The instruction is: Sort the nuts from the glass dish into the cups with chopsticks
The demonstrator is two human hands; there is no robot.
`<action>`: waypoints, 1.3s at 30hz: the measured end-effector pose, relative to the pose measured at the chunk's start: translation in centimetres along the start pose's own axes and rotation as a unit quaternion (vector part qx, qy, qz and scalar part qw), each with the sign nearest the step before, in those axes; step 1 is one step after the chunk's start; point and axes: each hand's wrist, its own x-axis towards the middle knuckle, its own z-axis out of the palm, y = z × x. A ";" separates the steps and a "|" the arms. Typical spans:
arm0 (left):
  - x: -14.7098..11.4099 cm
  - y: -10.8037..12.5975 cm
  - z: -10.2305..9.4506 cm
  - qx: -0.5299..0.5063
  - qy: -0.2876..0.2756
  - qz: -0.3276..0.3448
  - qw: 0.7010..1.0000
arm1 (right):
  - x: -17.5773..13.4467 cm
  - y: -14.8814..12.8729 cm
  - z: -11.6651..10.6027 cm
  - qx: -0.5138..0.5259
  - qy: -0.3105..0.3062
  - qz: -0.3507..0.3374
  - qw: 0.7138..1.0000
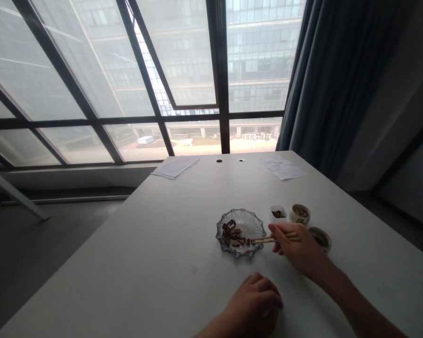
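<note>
Wooden chopsticks [268, 239] are held in my right hand [299, 249], its fingers closed round them. Their tips reach over the right side of a scalloped clear glass dish [256, 224], in among small dark brown dried pieces [232, 232]. Most of those pieces lie heaped in the dish's left and lower part; whether the tips pinch one is too small to tell. My left hand [255, 300] rests on the table nearer to me, apart from the dish, its fingers curled in and nothing seen in them.
Beyond my right hand stand a white square cup [278, 220] with brown pieces and a round pale cup [301, 217] with contents. A dark-filled round bowl [326, 240] is partly behind the hand. Papers [176, 167] and more sheets [285, 169] lie on the white table's [155, 244] far end.
</note>
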 end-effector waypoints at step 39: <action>0.1 0.6 -0.7 -0.021 0.012 0.003 1.000 | -0.1 0.0 -0.2 0.000 0.043 -0.021 0.999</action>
